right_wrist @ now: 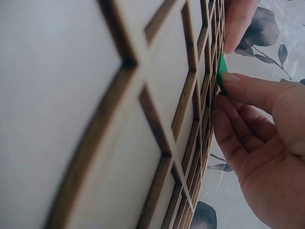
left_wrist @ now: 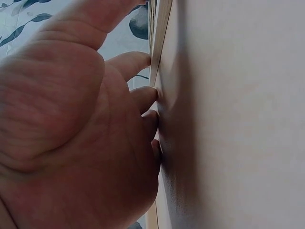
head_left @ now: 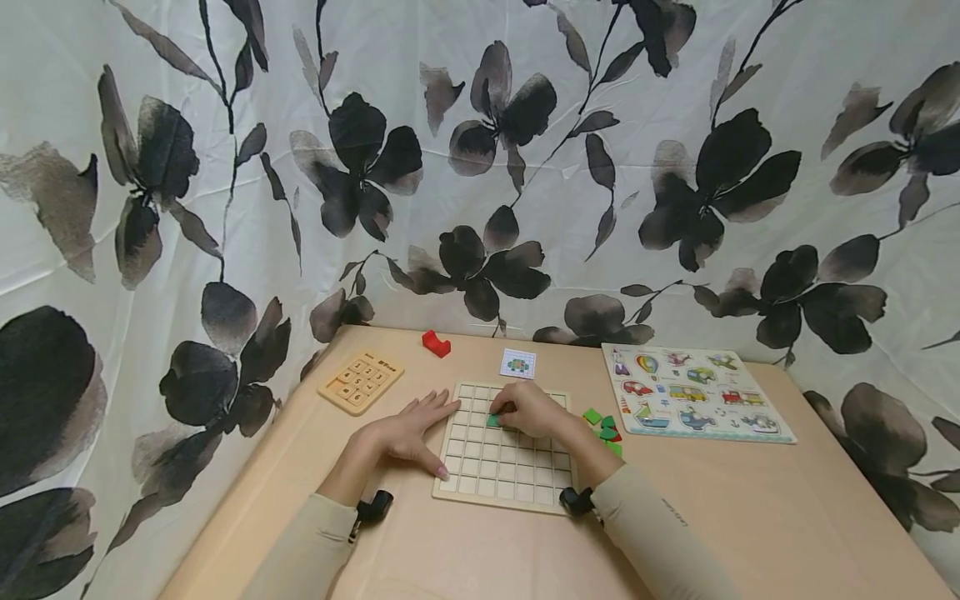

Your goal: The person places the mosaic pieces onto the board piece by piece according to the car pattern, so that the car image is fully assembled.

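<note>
A wooden grid board [head_left: 504,492] with square cells lies on the table. Over its upper part my right hand [head_left: 531,410] pinches a small green tile [right_wrist: 221,72] between thumb and fingers, low against the cells; in the head view the green tile [head_left: 492,421] shows beside the fingertips. My left hand [head_left: 411,431] rests with spread fingers at the board's left edge, thumb at the lower left corner; in the left wrist view the left hand [left_wrist: 86,124] holds nothing. Just right of the board, partly behind the right forearm, lie several loose green tiles [head_left: 592,416] and red ones.
Behind the board is a small card [head_left: 518,364] with a green pattern. A wooden number puzzle [head_left: 362,382] and a red block [head_left: 436,343] sit at back left. A picture puzzle board [head_left: 697,396] lies at right. A floral curtain [head_left: 480,183] hangs behind the table [head_left: 787,517].
</note>
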### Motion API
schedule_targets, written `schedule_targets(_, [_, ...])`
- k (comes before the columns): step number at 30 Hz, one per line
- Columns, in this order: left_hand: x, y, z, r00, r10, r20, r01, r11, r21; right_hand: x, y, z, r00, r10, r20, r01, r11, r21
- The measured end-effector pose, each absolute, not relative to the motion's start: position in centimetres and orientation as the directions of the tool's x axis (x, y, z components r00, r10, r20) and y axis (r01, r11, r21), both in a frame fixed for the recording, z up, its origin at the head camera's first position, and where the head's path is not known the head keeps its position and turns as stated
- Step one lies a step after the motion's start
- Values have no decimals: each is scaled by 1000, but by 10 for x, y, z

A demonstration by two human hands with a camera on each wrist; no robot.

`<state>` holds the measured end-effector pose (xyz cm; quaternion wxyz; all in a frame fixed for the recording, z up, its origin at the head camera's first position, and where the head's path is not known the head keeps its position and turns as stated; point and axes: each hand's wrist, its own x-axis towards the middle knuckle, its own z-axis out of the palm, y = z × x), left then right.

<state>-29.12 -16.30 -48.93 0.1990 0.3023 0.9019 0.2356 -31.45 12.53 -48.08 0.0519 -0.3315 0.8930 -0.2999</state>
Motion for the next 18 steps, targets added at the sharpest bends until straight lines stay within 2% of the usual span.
schedule_targets(12, [-291, -163, -489, -747, 627, -219, 438, 713, 547, -314, 124, -481, -745, -658, 110, -611, 607, -509])
schedule_targets(18, [-290, -163, -489, -748, 625, -224, 435, 716, 546, -307, 131, -472, -772, -623, 125, -565, 583, -584])
